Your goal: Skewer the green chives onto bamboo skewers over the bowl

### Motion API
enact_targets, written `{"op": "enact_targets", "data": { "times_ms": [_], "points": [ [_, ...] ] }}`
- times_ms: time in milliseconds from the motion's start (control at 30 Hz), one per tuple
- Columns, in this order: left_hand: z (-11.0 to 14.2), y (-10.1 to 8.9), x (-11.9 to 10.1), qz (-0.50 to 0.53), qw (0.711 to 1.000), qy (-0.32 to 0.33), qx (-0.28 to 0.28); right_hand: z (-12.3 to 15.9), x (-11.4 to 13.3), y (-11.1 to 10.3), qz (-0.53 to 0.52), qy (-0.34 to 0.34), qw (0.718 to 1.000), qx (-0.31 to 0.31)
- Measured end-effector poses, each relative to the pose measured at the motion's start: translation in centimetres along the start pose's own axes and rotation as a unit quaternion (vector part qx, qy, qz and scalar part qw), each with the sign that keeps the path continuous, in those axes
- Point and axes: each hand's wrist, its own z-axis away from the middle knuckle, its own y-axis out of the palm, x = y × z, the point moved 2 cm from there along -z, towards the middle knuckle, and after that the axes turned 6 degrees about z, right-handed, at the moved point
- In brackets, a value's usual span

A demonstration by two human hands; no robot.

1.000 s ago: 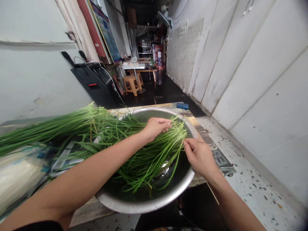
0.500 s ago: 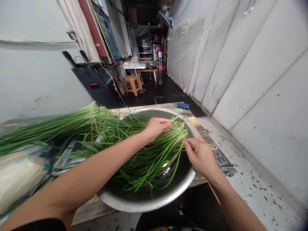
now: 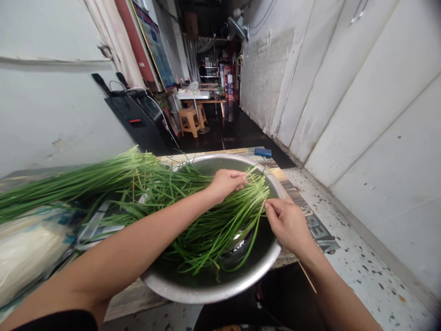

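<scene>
over the last second almost nothing has been changed: only the view is slightly shifted. the long, thin green stalks with pale ends are spread in the wide, round silver metal basin, their pale ends gathered near its right side. some of those ends are pinched by the fingertips of the left hand, while a stalk at their edge appears to be nipped between thumb and forefinger of the right hand. from this stillness, careful handling of individual stalks is judged to be under way.
</scene>
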Motion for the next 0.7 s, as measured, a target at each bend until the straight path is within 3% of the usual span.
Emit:
{"op": "enact_targets", "data": {
  "times_ms": [333,700],
  "points": [
    [0.01,-0.06,0.11,-0.021,1.000,0.018,-0.003,0.05,0.04,-0.11,0.012,-0.002,1.000,0.004],
    [0.12,-0.33,-0.12,-0.139,0.986,0.091,0.034,-0.08,0.11,-0.09,0.017,-0.001,1.000,0.005]
  ]
}}
